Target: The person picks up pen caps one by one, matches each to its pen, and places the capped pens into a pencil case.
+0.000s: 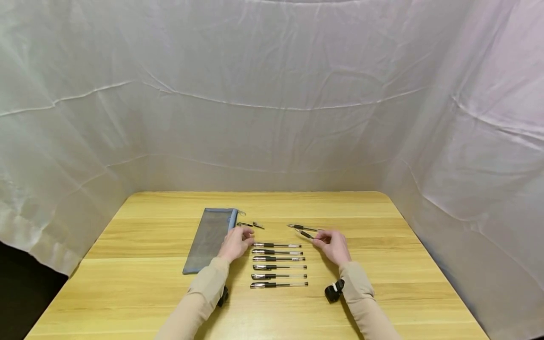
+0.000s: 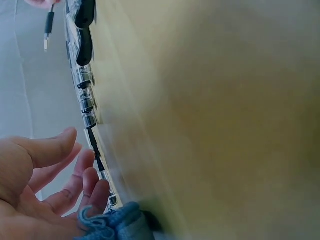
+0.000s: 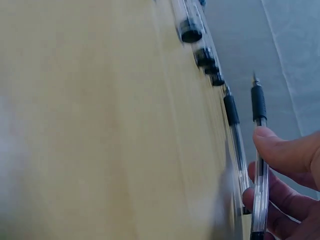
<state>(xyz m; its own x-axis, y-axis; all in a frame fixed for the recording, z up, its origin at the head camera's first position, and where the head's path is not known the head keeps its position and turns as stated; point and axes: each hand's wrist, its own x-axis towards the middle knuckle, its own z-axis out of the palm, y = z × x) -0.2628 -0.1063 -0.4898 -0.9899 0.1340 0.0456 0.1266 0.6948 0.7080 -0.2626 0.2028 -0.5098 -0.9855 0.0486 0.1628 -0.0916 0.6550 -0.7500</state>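
My right hand (image 1: 333,245) pinches an uncapped gel pen (image 3: 259,102) by its clear barrel, its bare tip pointing left and its black grip in front of the thumb. Just beyond lies another uncapped pen (image 1: 301,227) on the table. My left hand (image 1: 235,243) hovers near the right edge of a blue-trimmed mesh zip pouch (image 1: 208,241), fingers loosely bent with nothing between them. Two loose pen caps (image 1: 258,225) lie just past its fingertips. Between the hands, several capped black pens (image 1: 278,259) lie in a row of parallel lines, caps to the left.
The wooden table (image 1: 140,293) is ringed by pale hanging cloth (image 1: 272,137) at the back and sides. Dark wrist cameras (image 1: 334,290) are strapped under both forearms. A zipper pull (image 1: 242,213) sticks out at the pouch's far right corner.
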